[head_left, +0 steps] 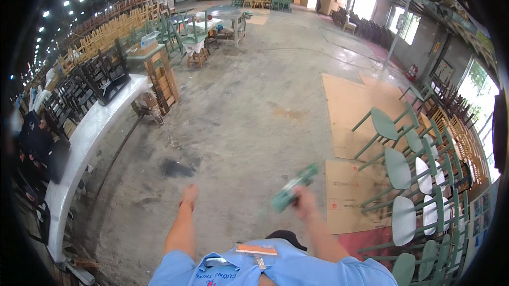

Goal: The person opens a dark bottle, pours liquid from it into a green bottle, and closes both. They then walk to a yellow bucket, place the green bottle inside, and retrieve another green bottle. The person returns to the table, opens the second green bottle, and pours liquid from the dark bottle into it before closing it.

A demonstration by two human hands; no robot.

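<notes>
My right hand (pixel 304 202) is closed round a long green and silver hand tool (pixel 295 188), held out over the concrete floor. The tool is smeared by motion, so its exact kind does not show. My left hand (pixel 190 195) hangs in the air over the floor, apart from any object. Its fingers are too blurred to tell whether they are closed. Right of the tool, green chairs (pixel 398 168) stand in rows, some with pale seats.
Cardboard sheets (pixel 347 196) cover the floor beside the chairs. At left runs a long plastic-wrapped bench (pixel 87 145) with a dark chair (pixel 110 81) on it; a person (pixel 40 143) is behind it. A wooden pallet-like stand (pixel 163 81) is farther on. Stacked chairs line both sides.
</notes>
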